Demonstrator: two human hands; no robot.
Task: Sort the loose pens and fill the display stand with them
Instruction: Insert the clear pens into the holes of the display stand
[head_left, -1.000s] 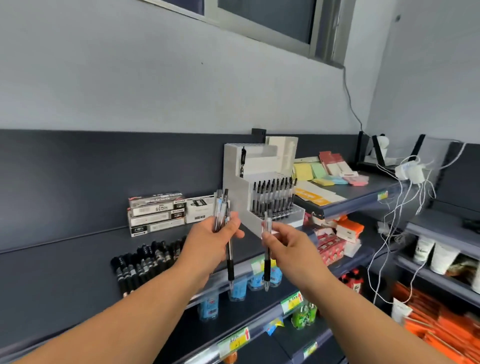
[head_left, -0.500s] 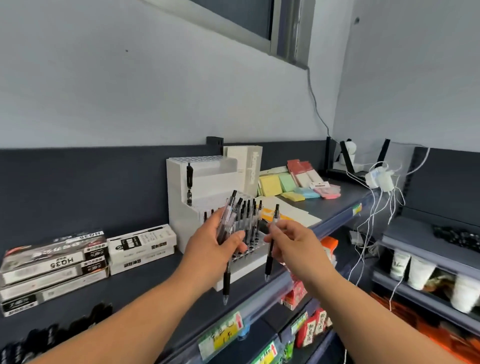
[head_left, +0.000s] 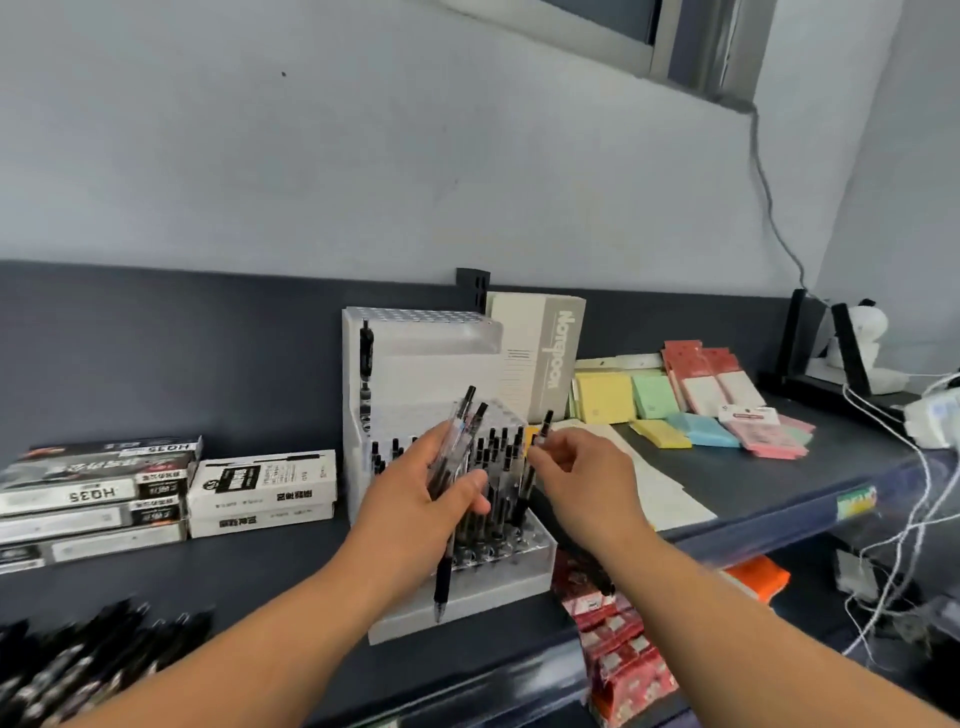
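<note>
A white stepped display stand (head_left: 415, 358) sits on the dark shelf, with several black pens upright in its lower tier and one pen clipped at its left side. My left hand (head_left: 415, 499) grips a small bunch of clear black-tipped pens (head_left: 457, 441) in front of the stand; one hangs tip down below the fist. My right hand (head_left: 576, 473) pinches a single pen (head_left: 543, 426) at the right end of the lower tier's pen rows. Loose black pens (head_left: 78, 670) lie in a heap at the bottom left.
Pen boxes (head_left: 98, 493) and white boxes (head_left: 260, 491) are stacked left of the stand. A notebook box (head_left: 540, 358) stands behind it. Coloured sticky-note pads (head_left: 691, 415) lie to the right. White cables (head_left: 904, 499) hang at the right shelf edge. Red packets (head_left: 618, 639) fill the shelf below.
Both hands have moved in close to the stand. The right hand's pen has gone from hanging in front of the stand to its lower tier. The view has turned left and down.
</note>
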